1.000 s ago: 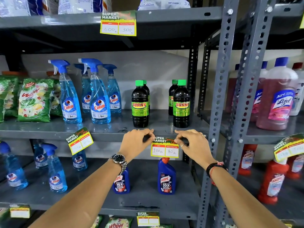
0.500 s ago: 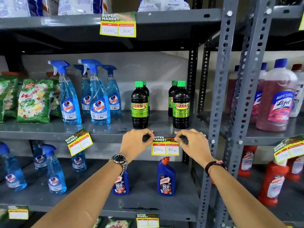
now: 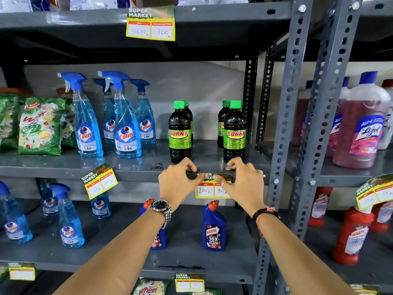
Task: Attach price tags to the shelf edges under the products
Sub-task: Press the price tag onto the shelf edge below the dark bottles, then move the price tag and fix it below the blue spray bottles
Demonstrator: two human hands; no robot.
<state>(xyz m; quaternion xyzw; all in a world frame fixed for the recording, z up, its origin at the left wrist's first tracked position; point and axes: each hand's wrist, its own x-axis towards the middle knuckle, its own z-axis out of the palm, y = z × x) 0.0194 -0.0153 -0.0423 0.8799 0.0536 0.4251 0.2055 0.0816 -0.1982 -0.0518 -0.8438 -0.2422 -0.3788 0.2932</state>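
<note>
Both thumbs now slid inward over price tag (image 3: pixel 205 189), left hand (image 3: pixel 177 183) and right hand (image 3: pixel 244 180) half-curled, pressing tag onto shelf edge (image 3: pixel 136 174), bottles (image 3: pixel 179 133) just above

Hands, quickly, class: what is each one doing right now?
Left hand: closed, pinching the price tag at its top left.
Right hand: closed, pressing the tag's top right against the shelf edge.

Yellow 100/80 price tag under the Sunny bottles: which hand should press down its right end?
Right hand: it already lies over the right end of the yellow price tag; left hand pins the left end.
</note>
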